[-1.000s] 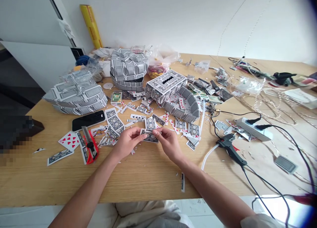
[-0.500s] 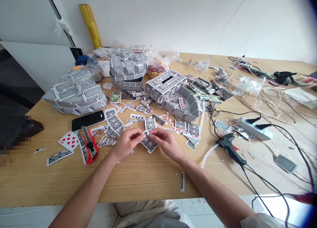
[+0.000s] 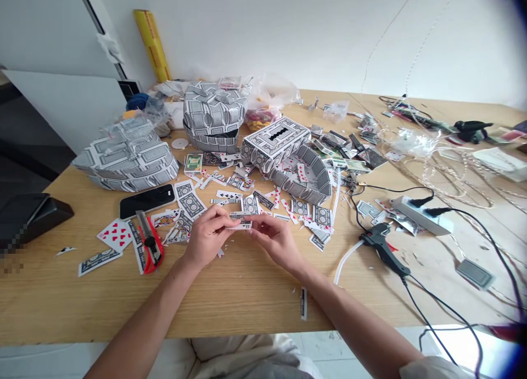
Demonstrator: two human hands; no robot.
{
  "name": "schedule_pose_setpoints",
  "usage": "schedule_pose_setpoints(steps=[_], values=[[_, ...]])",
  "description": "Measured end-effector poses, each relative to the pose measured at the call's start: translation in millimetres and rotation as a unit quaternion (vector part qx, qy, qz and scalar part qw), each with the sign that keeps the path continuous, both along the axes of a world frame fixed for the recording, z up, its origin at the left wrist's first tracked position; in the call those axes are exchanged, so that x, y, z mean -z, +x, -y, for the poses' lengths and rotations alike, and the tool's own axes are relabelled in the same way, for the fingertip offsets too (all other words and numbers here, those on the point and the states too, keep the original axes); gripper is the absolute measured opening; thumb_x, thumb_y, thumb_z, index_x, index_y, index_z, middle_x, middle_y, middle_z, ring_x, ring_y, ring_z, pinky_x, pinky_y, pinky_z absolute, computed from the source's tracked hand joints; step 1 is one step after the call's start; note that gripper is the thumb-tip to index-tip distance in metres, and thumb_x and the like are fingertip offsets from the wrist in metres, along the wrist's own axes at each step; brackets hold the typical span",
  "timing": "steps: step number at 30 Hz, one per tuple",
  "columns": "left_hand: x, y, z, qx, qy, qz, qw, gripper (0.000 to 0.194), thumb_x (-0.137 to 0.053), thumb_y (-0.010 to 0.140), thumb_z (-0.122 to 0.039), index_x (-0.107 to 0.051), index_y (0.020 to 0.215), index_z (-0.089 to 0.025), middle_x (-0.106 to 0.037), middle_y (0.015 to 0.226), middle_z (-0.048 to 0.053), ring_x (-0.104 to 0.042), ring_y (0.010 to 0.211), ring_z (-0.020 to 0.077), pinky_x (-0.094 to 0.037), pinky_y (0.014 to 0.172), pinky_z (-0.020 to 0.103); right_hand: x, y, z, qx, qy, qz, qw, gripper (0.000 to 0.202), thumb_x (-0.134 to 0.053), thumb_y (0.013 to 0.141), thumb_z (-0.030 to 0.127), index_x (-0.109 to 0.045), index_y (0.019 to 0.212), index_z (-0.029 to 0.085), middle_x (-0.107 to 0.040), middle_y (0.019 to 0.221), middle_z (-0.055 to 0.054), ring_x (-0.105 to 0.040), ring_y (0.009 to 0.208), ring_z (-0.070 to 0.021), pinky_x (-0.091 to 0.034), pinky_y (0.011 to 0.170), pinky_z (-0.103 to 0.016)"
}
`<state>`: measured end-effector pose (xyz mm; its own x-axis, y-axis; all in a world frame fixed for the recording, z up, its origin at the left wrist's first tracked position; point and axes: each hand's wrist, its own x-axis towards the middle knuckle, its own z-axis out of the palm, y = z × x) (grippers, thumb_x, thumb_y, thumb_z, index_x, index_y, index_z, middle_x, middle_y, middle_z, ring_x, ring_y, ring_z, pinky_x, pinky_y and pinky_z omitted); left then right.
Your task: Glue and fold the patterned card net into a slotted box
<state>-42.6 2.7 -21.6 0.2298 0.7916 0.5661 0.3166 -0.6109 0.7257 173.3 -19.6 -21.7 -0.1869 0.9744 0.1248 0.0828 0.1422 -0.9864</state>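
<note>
Between both hands, just above the table, is a playing card (image 3: 240,225) that looks folded, with its patterned back on top and a white strip marked 8 facing me. My left hand (image 3: 209,235) pinches its left end, and my right hand (image 3: 274,239) grips the right end. Behind the hands lies a card with its patterned back up (image 3: 249,205). Cut card pieces surround it. To the left rest a red utility knife (image 3: 151,247) and a black phone (image 3: 147,201).
Card-covered boxes (image 3: 127,156) (image 3: 214,115) stand at the back left. A card-covered lid (image 3: 276,140) leans on an open tray (image 3: 302,184). On the right are a glue gun (image 3: 385,250), a power strip (image 3: 424,214), cords and plastic bags.
The card held between my hands has turned from showing its patterned back broadly to a narrow, folded-looking shape with a white face strip visible. Both hands have changed their finger positions.
</note>
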Motion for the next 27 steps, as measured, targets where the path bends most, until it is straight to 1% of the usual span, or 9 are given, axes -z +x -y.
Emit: schedule_pose_setpoints(steps=[3, 7, 9, 11, 13, 15, 18, 22, 27], values=[[-0.7, 0.1, 2.4, -0.021, 0.025, -0.028, 0.999, 0.014, -0.073, 0.097, -0.02, -0.084, 0.09, -0.025, -0.065, 0.088, 0.002, -0.064, 0.074, 0.012, -0.05, 0.067, 0.023, -1.9, -0.4, 1.7, -0.013, 0.003, -0.013, 1.0, 0.033, -0.085, 0.088, 0.049, -0.084, 0.11, 0.025, -0.08, 0.106, -0.008, -0.071, 0.093, -0.0223, -0.056, 0.079, -0.034], [-0.8, 0.7, 1.8, -0.034, 0.002, -0.023, 0.999, 0.014, -0.073, 0.097, -0.024, -0.086, 0.096, -0.028, -0.059, 0.079, 0.0, -0.054, 0.064, 0.011, -0.046, 0.061, 0.024, -2.1, -0.9, 0.3, 0.007, 0.036, -0.01, 0.999, 0.028, -0.089, 0.085, 0.049, -0.086, 0.103, 0.026, -0.082, 0.1, -0.008, -0.073, 0.09, -0.0235, -0.058, 0.079, -0.036], [-1.3, 0.8, 0.3, -0.023, -0.052, -0.012, 0.998, 0.011, -0.078, 0.094, -0.031, -0.085, 0.1, -0.027, -0.058, 0.07, -0.002, -0.052, 0.06, 0.0112, -0.045, 0.06, 0.024, -2.0, -0.7, -0.7, 0.016, 0.046, -0.021, 0.999, 0.026, -0.088, 0.086, 0.049, -0.086, 0.1, 0.027, -0.083, 0.099, -0.008, -0.074, 0.09, -0.0241, -0.059, 0.081, -0.038], [-2.8, 0.5, -0.8, -0.002, -0.131, 0.003, 0.991, 0.024, -0.087, 0.086, -0.042, -0.084, 0.102, -0.025, -0.063, 0.069, -0.002, -0.054, 0.059, 0.0118, -0.048, 0.061, 0.024, -1.8, -0.2, -1.4, 0.025, 0.047, -0.028, 0.998, 0.025, -0.087, 0.087, 0.05, -0.086, 0.098, 0.028, -0.083, 0.099, -0.008, -0.075, 0.091, -0.0247, -0.059, 0.082, -0.039], [-4.7, -0.1, -1.2, 0.026, -0.198, 0.024, 0.98, 0.038, -0.092, 0.079, -0.051, -0.084, 0.103, -0.023, -0.075, 0.082, 0.001, -0.062, 0.064, 0.0135, -0.053, 0.064, 0.025, -1.2, 0.8, -1.6, 0.037, 0.045, -0.031, 0.998, 0.025, -0.087, 0.087, 0.05, -0.086, 0.097, 0.028, -0.083, 0.1, -0.008, -0.075, 0.092, -0.0253, -0.06, 0.083, -0.039], [-6.0, -0.8, -1.0, 0.049, -0.233, 0.049, 0.97, 0.039, -0.091, 0.079, -0.053, -0.085, 0.104, -0.023, -0.082, 0.098, 0.006, -0.071, 0.077, 0.0176, -0.059, 0.072, 0.028, -0.2, 1.7, -1.6, 0.049, 0.046, -0.03, 0.997, 0.023, -0.087, 0.087, 0.049, -0.086, 0.096, 0.028, -0.083, 0.1, -0.008, -0.075, 0.093, -0.0255, -0.06, 0.083, -0.039], [-4.8, -1.0, -0.5, 0.056, -0.24, 0.089, 0.965, 0.034, -0.089, 0.083, -0.052, -0.087, 0.1, -0.023, -0.083, 0.1, 0.008, -0.076, 0.088, 0.0219, -0.061, 0.079, 0.031, 1.0, 1.7, -1.1, 0.052, 0.057, -0.035, 0.996, 0.019, -0.087, 0.088, 0.046, -0.085, 0.095, 0.028, -0.083, 0.1, -0.008, -0.074, 0.092, -0.0251, -0.059, 0.082, -0.039], [-0.1, 0.2, -0.8, 0.052, -0.234, 0.111, 0.965, 0.031, -0.089, 0.083, -0.052, -0.088, 0.096, -0.023, -0.083, 0.092, 0.008, -0.076, 0.082, 0.0208, -0.06, 0.074, 0.029, 0.2, -0.9, -0.4, 0.05, 0.068, -0.029, 0.996, 0.017, -0.085, 0.09, 0.044, -0.084, 0.092, 0.028, -0.082, 0.095, -0.007, -0.073, 0.086, -0.024, -0.056, 0.078, -0.038], [2.3, 1.8, -0.5, 0.039, -0.232, 0.11, 0.966, 0.031, -0.088, 0.084, -0.052, -0.087, 0.094, -0.022, -0.084, 0.09, 0.008, -0.076, 0.078, 0.0199, -0.059, 0.071, 0.029, -2.8, -2.6, 0.2, 0.065, 0.052, -0.011, 0.996, 0.026, -0.084, 0.089, 0.051, -0.083, 0.088, 0.026, -0.081, 0.089, -0.007, -0.071, 0.08, -0.0233, -0.055, 0.074, -0.037]])
